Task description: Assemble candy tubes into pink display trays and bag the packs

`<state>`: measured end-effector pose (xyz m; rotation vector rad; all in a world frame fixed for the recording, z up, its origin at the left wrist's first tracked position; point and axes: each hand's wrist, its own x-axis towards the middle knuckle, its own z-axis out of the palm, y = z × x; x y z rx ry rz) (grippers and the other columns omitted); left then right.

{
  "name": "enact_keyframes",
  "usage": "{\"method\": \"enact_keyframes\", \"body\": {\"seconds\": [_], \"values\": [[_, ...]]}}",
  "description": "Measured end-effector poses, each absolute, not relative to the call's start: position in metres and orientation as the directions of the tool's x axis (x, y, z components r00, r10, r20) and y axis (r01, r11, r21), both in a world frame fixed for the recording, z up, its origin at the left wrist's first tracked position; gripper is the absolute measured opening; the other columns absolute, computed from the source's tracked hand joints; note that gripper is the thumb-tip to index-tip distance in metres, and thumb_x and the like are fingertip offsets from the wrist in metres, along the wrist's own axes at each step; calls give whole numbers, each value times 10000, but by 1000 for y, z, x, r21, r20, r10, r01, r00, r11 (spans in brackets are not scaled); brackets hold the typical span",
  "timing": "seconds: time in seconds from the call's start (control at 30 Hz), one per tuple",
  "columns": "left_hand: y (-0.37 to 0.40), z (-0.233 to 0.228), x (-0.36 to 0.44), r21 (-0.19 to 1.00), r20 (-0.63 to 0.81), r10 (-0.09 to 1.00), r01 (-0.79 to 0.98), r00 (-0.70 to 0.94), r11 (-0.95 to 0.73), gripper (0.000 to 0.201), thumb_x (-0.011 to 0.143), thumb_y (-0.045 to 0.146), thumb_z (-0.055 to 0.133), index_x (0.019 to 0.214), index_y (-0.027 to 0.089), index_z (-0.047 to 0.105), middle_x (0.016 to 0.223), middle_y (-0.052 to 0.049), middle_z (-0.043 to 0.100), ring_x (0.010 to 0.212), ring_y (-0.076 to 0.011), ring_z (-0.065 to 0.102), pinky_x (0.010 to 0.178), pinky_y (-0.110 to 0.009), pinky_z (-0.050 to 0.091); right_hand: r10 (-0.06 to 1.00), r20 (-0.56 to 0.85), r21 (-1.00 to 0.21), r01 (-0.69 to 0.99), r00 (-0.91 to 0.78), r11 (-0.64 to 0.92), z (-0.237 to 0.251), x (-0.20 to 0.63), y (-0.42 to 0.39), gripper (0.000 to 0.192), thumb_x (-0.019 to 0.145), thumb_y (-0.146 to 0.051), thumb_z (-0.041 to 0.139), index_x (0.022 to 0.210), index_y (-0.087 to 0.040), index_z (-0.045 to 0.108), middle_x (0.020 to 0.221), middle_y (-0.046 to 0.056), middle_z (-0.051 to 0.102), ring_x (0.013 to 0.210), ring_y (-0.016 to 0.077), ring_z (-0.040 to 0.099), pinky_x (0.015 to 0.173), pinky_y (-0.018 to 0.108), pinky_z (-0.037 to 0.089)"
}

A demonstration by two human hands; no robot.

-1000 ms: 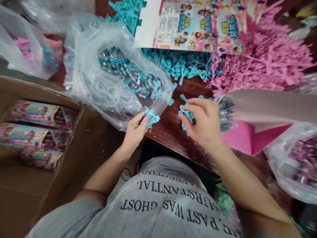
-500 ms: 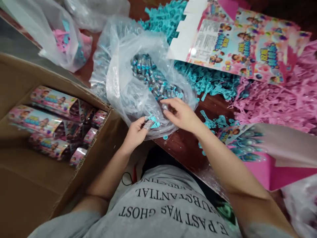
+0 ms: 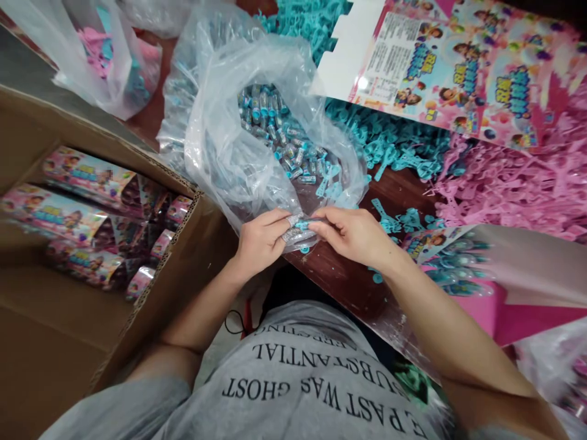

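Teal-capped small tube [image 3: 298, 227] pinched between left hand [image 3: 261, 239] and right hand [image 3: 353, 235], both closed on it, near mouth of clear bag [image 3: 229, 146]. Bag still holds many tubes; carton [image 3: 183, 244] at left partly filled with printed boxes [image 3: 77, 211].

Cardboard carton [image 3: 55, 318] at left, open, with printed pink packs [image 3: 68, 214] lying in rows inside. Small clear bag [image 3: 98, 58] at top left holding pink and blue pieces. Flat printed box sheet [image 3: 458, 67] at top right, resting over a heap of teal plastic pieces [image 3: 389, 146] and a heap of pink plastic pieces [image 3: 513, 189]. Pink open box [image 3: 518, 305] at right on the dark wooden table [image 3: 339, 275]. Grey shirt [image 3: 312, 391] with printed lettering at the bottom.
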<state>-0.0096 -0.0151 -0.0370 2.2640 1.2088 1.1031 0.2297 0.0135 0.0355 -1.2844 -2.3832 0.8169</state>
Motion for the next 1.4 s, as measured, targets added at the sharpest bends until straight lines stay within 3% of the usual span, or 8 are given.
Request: {"method": "enact_keyframes", "body": {"seconds": [0.2,0.47,0.63,0.73,0.87,1.03,1.2,1.4], "values": [[-16,-39,-11,604,490,786,504,376,-618,316,946,63,544,1112,177,789,1159,-82,793,1032,-197,759,908,-303,627,863,-121,-716,645,-491,267,30,228,4,401,1096,-496,486,938,-203,711,716,9,753,681,163,701,673,271,441],[-16,-46,-12,578,464,808,567,364,-587,295,963,82,557,1097,184,799,1185,-83,799,1059,-220,772,928,-336,636,876,-279,-582,795,-393,171,22,222,5,610,1113,-597,362,854,-191,736,690,50,718,647,184,677,672,309,431],[-11,-48,-15,650,449,826,509,341,-564,275,972,97,559,1092,179,792,1154,-82,795,1049,-196,767,908,-306,632,898,-166,-794,596,-408,124,27,228,11,612,964,-672,652,1332,-183,664,1117,81,777,635,128,622,635,291,462],[-10,-50,-17,657,449,835,516,318,-550,274,977,110,561,1103,183,793,1163,-86,793,1057,-202,762,924,-321,624,904,-123,-800,580,-410,154,26,224,13,462,981,-637,651,1041,-186,734,892,32,766,619,120,588,611,272,424],[-12,-50,-19,712,420,867,496,269,-498,229,993,156,578,1075,177,791,1160,-97,782,1048,-205,745,923,-326,605,875,-280,-787,616,-395,26,23,217,19,725,1056,-746,416,663,-196,678,578,9,655,537,118,565,591,270,411],[-12,-44,-19,888,282,952,343,120,-306,192,1030,287,607,935,180,734,965,-55,733,906,-173,675,842,-290,561,975,-65,-598,790,-213,133,3,205,54,445,1090,-543,507,1203,-202,770,1169,118,776,988,270,734,816,392,559],[-11,-38,-11,996,17,995,88,103,-26,294,974,473,710,887,192,685,767,11,648,711,-133,582,717,-245,516,961,-55,-290,925,-271,244,-22,184,96,363,1024,-182,504,1325,-175,708,1469,213,597,1348,413,549,951,558,571],[-14,-22,3,992,-101,986,-57,134,109,414,735,511,945,873,170,755,824,-18,749,784,-160,658,784,-276,562,962,71,-606,755,-263,251,-11,212,43,426,1020,-237,537,1441,-186,585,1348,170,660,1193,316,639,1007,512,561]]}}
